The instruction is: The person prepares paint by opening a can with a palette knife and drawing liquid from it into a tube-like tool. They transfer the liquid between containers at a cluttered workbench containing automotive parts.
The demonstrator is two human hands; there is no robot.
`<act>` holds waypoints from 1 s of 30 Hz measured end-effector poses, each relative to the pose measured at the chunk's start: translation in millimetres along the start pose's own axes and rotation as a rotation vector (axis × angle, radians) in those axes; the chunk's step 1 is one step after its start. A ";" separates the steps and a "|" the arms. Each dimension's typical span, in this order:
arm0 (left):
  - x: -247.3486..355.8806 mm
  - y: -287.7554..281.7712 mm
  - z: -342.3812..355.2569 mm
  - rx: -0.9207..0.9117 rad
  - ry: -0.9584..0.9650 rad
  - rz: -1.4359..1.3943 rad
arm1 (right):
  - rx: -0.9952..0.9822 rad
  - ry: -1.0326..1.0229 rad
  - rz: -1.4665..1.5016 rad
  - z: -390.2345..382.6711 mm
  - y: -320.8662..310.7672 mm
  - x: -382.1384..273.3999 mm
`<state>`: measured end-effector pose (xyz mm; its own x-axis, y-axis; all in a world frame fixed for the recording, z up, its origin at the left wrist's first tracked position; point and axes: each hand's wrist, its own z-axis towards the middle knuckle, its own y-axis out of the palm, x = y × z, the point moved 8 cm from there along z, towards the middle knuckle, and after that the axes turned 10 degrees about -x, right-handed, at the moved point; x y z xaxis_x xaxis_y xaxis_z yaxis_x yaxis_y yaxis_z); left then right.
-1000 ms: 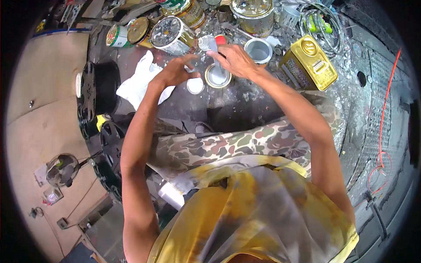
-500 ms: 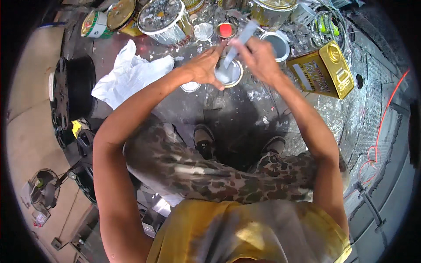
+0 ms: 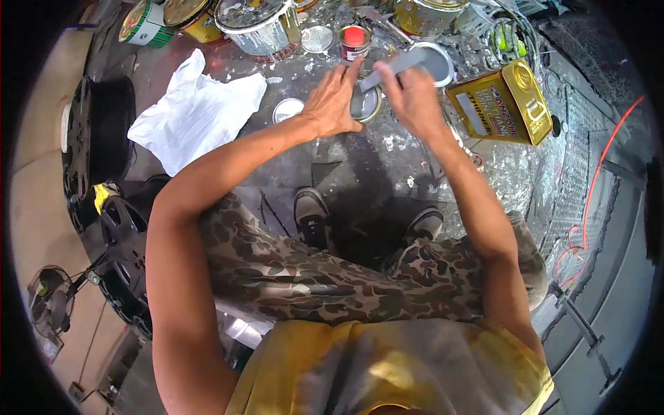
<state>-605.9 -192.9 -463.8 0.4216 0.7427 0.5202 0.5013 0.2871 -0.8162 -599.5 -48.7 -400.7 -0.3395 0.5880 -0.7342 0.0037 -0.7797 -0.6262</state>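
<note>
My left hand (image 3: 333, 104) is curved around the side of a small round can (image 3: 366, 109) with grey paint in it, standing on the floor. My right hand (image 3: 417, 100) grips a flat, pale grey stirring stick (image 3: 404, 62). The stick slants over the can, its lower end at the can's far rim. Just right of the stick is a second open can (image 3: 438, 66) with grey inside. A white round lid (image 3: 287, 109) lies left of my left hand. Beyond the can stands a small tin with a red top (image 3: 354, 41).
A crumpled white plastic bag (image 3: 200, 114) lies at left, near black wheel rims (image 3: 104, 131). On the right is a gold rectangular tin (image 3: 498, 104). Paint-smeared buckets (image 3: 259, 31) line the far side. A red hose (image 3: 600, 166) runs along the right. My shoes (image 3: 312, 214) are below the can.
The stick has swung flatter and to the right, its lower end moving from inside the can to the far rim. My left hand stays on the can. The whole view has shifted slightly.
</note>
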 end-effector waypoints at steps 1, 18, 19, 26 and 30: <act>-0.6 1.1 0.1 0.016 0.008 0.008 | -0.016 0.012 -0.045 -6.5 8.5 5.3; -14.2 -13.8 14.3 0.102 0.092 0.040 | 0.018 0.232 0.240 10.3 -11.6 24.9; -14.3 -14.7 14.0 0.098 0.086 0.030 | 0.034 0.238 0.308 12.3 -18.8 19.7; -0.4 -12.5 13.9 0.021 0.137 0.051 | -0.050 0.131 -0.066 4.1 8.7 35.0; -3.9 -4.9 5.1 -0.012 0.127 0.077 | -0.065 0.263 0.135 6.1 -3.4 25.8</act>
<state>-613.8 -194.1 -463.1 0.5512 0.6797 0.4840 0.4722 0.2241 -0.8525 -614.0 -32.1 -415.9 -0.0762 0.5226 -0.8492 0.0956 -0.8439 -0.5279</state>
